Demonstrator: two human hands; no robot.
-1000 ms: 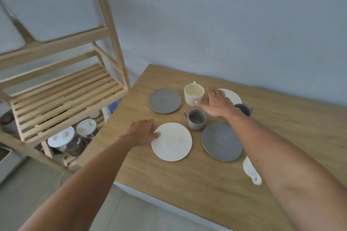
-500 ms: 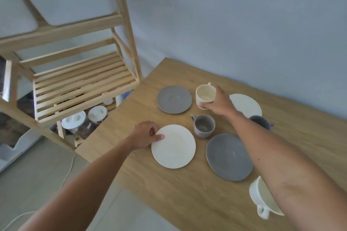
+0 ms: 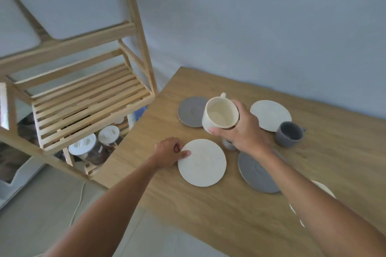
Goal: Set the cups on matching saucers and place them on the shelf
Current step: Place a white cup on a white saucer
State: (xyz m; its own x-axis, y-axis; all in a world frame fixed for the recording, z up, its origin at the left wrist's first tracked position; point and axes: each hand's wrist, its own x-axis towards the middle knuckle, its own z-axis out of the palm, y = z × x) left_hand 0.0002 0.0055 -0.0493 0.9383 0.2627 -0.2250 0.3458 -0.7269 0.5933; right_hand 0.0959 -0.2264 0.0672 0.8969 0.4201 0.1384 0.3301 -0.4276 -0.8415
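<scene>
Right hand (image 3: 243, 131) grips cream cup (image 3: 220, 116) aloft over counter (image 3: 208, 204), left hand (image 3: 170, 152) curled w/ thumb on near cream saucer (image 3: 202, 162): lower cup straight onto saucer centre, keep it level, handle clear, steady saucer.

I can read no writing anywhere here: no text, label, brand, number or sign shows on anything in view.
</scene>
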